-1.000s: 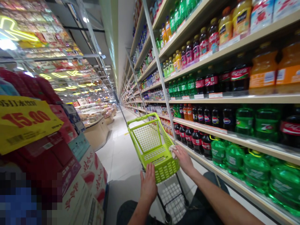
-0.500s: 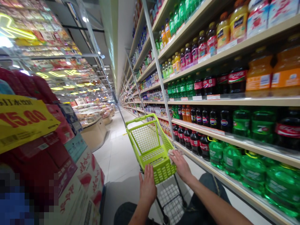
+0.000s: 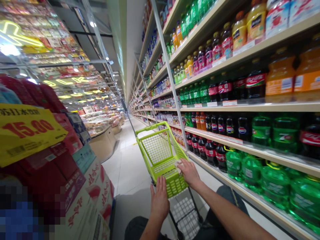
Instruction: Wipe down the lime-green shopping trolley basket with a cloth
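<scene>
A lime-green shopping cart (image 3: 156, 153) with a plastic basket stands before me, tilted in the view. On the near left corner of its basket rests my left hand (image 3: 160, 199), fingers stretched out and holding nothing. My right hand (image 3: 189, 172) is at the near right rim, its fingers closed on a whitish crumpled cloth (image 3: 179, 165) pressed against the basket. I cannot tell whether the cloth is fabric or tissue. Below the basket, the lower wire rack (image 3: 185, 213) shows between my knees.
Tall drink shelves (image 3: 250, 108) run along the right, with green soda bottles (image 3: 277, 185) at floor level. Stacked cartons (image 3: 82, 200) and a yellow price sign (image 3: 30, 131) stand close on the left. A pale tiled floor (image 3: 125, 166) stretches ahead beside display counters (image 3: 102, 143).
My right hand has moved the cloth slightly left along the basket's near rim. My left hand stays on its corner. The whole view has shifted a little.
</scene>
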`<state>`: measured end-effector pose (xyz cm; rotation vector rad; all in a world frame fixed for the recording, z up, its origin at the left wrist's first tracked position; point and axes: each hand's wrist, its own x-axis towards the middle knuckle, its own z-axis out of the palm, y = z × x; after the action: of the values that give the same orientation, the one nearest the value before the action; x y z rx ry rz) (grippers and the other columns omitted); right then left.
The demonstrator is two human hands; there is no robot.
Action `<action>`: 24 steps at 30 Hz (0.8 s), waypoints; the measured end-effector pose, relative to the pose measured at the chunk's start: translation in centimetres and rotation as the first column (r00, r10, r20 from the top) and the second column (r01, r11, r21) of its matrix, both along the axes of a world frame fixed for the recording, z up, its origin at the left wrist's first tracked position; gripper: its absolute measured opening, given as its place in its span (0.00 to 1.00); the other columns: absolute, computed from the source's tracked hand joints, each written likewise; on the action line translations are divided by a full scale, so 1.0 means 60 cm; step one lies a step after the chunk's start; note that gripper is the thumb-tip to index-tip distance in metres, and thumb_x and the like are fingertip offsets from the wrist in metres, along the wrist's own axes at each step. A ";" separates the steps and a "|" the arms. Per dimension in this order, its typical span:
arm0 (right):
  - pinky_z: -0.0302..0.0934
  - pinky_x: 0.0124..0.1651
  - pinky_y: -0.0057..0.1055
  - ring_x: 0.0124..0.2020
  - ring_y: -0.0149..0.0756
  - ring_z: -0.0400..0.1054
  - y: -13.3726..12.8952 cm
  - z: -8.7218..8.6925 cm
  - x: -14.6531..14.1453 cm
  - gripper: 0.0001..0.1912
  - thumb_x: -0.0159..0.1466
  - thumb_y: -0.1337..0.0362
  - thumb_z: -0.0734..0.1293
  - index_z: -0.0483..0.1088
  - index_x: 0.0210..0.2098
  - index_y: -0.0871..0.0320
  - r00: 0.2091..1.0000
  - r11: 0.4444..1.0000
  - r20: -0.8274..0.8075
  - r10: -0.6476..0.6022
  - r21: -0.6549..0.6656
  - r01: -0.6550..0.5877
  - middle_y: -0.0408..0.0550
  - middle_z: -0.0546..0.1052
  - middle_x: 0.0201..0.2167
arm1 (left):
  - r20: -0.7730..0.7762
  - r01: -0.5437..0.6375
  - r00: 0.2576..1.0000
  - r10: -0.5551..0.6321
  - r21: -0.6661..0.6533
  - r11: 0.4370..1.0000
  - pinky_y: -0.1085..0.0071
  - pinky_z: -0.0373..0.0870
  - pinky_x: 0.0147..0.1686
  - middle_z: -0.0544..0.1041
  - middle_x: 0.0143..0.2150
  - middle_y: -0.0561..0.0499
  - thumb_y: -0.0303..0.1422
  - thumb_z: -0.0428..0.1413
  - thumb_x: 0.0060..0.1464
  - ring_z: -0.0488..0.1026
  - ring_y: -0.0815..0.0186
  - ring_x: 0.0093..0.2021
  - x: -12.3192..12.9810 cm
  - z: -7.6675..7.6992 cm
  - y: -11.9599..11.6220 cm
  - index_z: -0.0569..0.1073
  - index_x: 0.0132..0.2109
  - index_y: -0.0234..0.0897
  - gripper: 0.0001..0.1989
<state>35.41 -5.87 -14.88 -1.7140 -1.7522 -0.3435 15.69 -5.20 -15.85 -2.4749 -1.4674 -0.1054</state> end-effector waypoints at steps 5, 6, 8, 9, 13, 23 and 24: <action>0.47 0.57 0.51 0.59 0.49 0.50 0.010 -0.020 0.030 0.28 0.52 0.74 0.64 0.62 0.53 0.55 0.990 0.998 0.125 0.060 0.022 -0.063 0.55 0.58 0.59 | -0.032 0.006 0.999 -0.006 -0.026 1.000 0.51 0.35 0.60 0.39 0.66 0.48 0.20 0.43 0.37 0.34 0.61 0.65 -0.003 0.006 0.001 0.41 0.63 0.31 0.43; 0.48 0.56 0.49 0.58 0.47 0.53 0.014 -0.023 0.044 0.27 0.53 0.76 0.62 0.63 0.52 0.55 0.990 0.998 0.130 0.053 0.024 -0.056 0.55 0.61 0.57 | -0.038 0.006 0.999 -0.007 -0.036 0.999 0.51 0.34 0.60 0.38 0.66 0.48 0.20 0.43 0.36 0.34 0.61 0.65 -0.003 0.007 0.001 0.40 0.63 0.31 0.43; 0.51 0.56 0.45 0.55 0.42 0.58 0.023 -0.029 0.072 0.23 0.56 0.77 0.58 0.66 0.49 0.55 0.991 0.997 0.120 0.054 0.043 -0.059 0.53 0.66 0.54 | -0.042 -0.001 0.999 -0.002 -0.058 0.998 0.51 0.33 0.60 0.38 0.66 0.48 0.20 0.43 0.36 0.34 0.61 0.65 -0.001 0.010 0.001 0.40 0.63 0.31 0.44; 0.52 0.56 0.43 0.54 0.40 0.60 0.026 -0.031 0.081 0.22 0.57 0.77 0.57 0.67 0.48 0.54 0.992 0.995 0.108 0.062 0.066 -0.070 0.51 0.67 0.53 | -0.039 -0.006 0.999 0.003 -0.067 0.998 0.51 0.33 0.60 0.38 0.66 0.48 0.20 0.43 0.36 0.34 0.61 0.65 0.001 0.011 0.000 0.40 0.63 0.31 0.44; 0.57 0.53 0.42 0.52 0.40 0.62 0.028 -0.042 0.042 0.20 0.60 0.74 0.56 0.67 0.49 0.55 0.995 0.975 0.053 0.087 0.199 -0.096 0.51 0.69 0.51 | -0.032 -0.016 0.999 0.013 -0.082 0.996 0.51 0.33 0.60 0.37 0.66 0.47 0.21 0.43 0.36 0.33 0.61 0.65 0.007 0.014 -0.002 0.40 0.63 0.31 0.44; 0.58 0.52 0.44 0.53 0.40 0.61 0.023 -0.049 0.034 0.21 0.58 0.77 0.55 0.69 0.46 0.55 0.998 0.959 0.060 0.016 0.281 -0.032 0.52 0.70 0.50 | -0.059 -0.002 0.998 -0.001 -0.052 0.999 0.50 0.33 0.60 0.37 0.66 0.49 0.21 0.43 0.35 0.33 0.60 0.65 -0.002 0.013 -0.002 0.41 0.63 0.30 0.44; 0.58 0.52 0.44 0.53 0.40 0.61 0.021 -0.049 0.049 0.22 0.58 0.78 0.55 0.68 0.46 0.55 0.999 0.960 0.038 -0.032 0.279 0.020 0.52 0.70 0.50 | -0.056 -0.007 0.998 0.004 -0.051 0.999 0.50 0.34 0.60 0.37 0.66 0.49 0.21 0.43 0.35 0.33 0.60 0.65 0.000 0.012 -0.003 0.41 0.63 0.30 0.44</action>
<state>38.35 -4.62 -17.85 -1.5374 -1.6236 -0.6121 15.68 -5.37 -15.11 -2.4926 -1.4720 0.0021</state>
